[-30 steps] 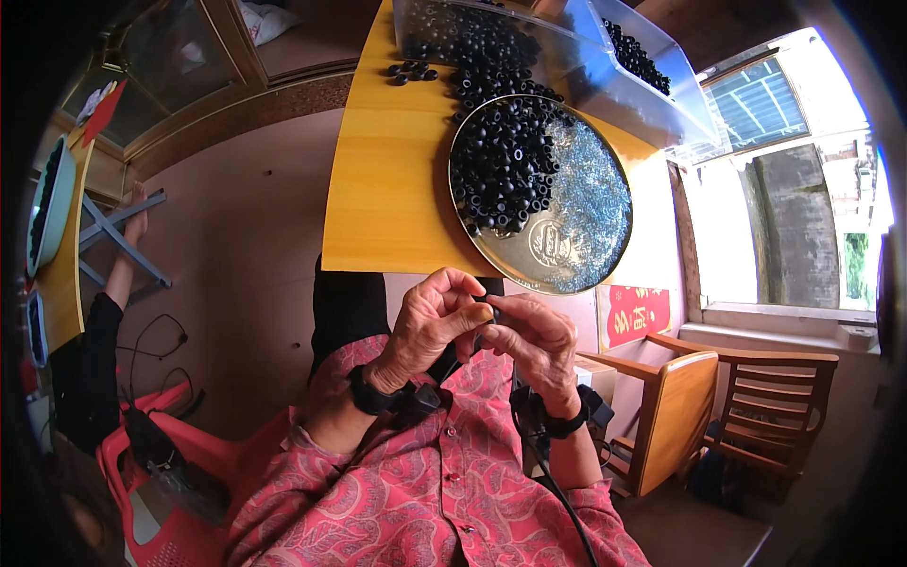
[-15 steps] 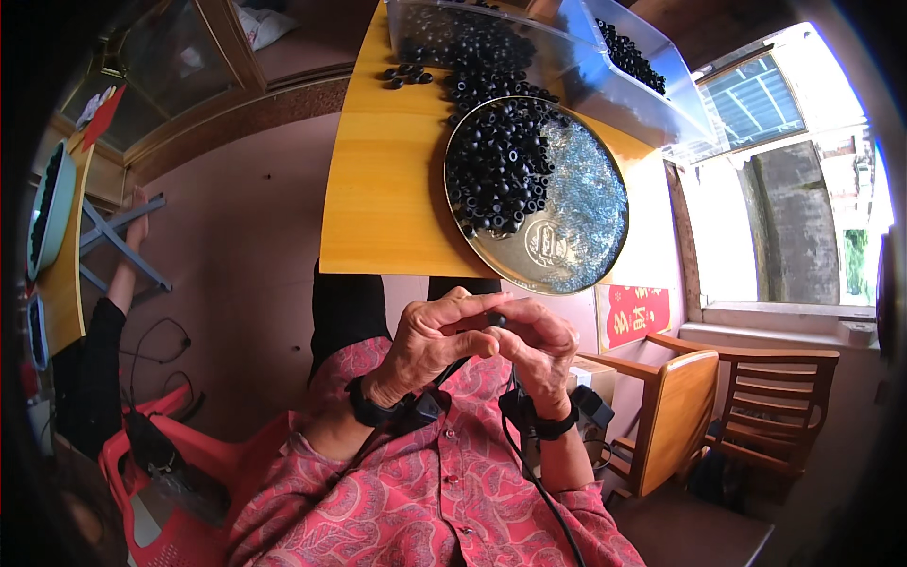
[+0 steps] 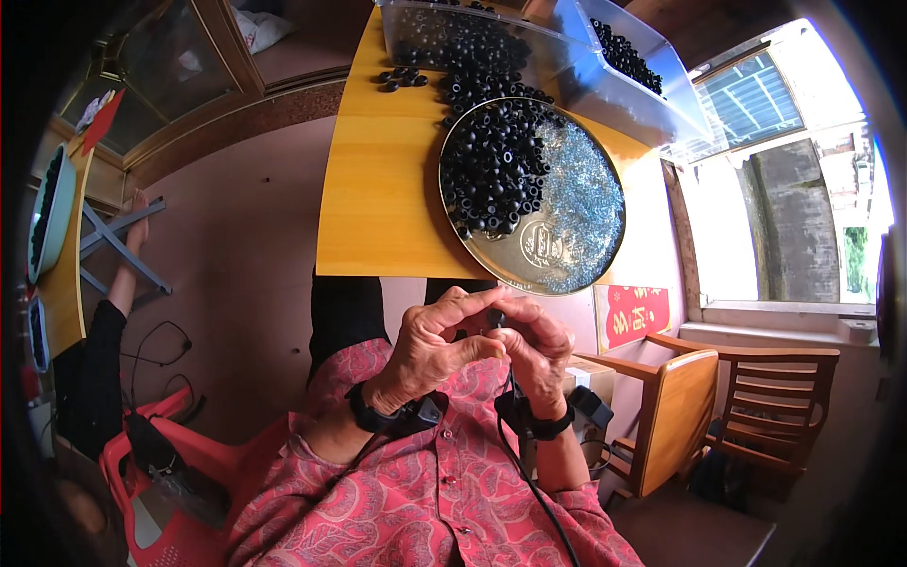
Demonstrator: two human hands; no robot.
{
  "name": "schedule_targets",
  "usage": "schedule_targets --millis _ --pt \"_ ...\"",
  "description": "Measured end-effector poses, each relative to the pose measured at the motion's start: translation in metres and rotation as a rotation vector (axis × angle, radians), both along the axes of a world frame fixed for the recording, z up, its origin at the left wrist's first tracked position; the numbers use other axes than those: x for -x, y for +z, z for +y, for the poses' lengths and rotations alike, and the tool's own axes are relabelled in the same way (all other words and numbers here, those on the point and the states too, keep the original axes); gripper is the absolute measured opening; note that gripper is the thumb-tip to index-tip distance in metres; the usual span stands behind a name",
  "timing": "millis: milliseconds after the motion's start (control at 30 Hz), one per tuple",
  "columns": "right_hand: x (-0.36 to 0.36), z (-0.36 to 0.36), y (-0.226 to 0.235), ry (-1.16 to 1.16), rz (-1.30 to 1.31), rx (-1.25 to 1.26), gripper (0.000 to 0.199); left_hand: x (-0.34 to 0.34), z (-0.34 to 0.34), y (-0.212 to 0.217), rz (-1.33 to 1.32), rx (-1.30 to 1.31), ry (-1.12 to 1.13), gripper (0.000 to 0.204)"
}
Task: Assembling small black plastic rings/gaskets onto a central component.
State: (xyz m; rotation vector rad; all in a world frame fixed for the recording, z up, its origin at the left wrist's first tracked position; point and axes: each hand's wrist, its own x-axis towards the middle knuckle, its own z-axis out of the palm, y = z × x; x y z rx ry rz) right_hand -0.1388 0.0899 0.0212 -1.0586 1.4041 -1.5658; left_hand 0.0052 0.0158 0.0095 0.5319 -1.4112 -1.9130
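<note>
My left hand (image 3: 436, 337) and my right hand (image 3: 539, 352) meet in front of my chest, just off the table's near edge. Their fingers are curled in and the tips come together around a small black round cap (image 3: 496, 319). Fingers partly cover the cap, so any smaller piece there is hidden. Beyond the hands, a round metal tray (image 3: 510, 253) reaches over the table edge. On its left half lies a heap of hollow black caps (image 3: 491, 180). Many tiny clear-bluish pieces (image 3: 584, 203) are spread over its right half.
The yellow table (image 3: 378, 203) carries a clear plastic bin (image 3: 406, 42) tipped toward the tray, with caps spilling out. Another clear bin (image 3: 624, 104) of caps stands at the far right. Wooden chairs (image 3: 675, 416) are at right, a red plastic chair (image 3: 203, 454) at left. Another person's arm (image 3: 123, 283) shows at far left.
Both hands stay together at the cap, with only slight finger movement. The view has shifted a little; the tray and bins look unmoved.
</note>
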Motion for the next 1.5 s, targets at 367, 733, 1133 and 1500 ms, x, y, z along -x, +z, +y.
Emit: schedule_targets --millis 367,733,1133,1500 --pt "-0.008 -0.004 -0.007 0.001 -0.179 0.031 0.026 -0.001 0.001 0.007 -0.001 0.06 0.112 0.051" --pt "0.008 0.002 0.003 0.17 -0.441 0.175 0.035 -0.001 0.0 0.018 0.114 0.163 0.047 0.045" --pt "0.002 0.004 0.005 0.179 -0.508 0.083 0.037 0.006 0.001 0.018 0.144 0.126 0.127 0.032" --pt "-0.004 0.003 -0.001 0.114 -0.404 0.102 0.034 0.007 -0.003 0.012 0.109 0.194 0.177 0.026"
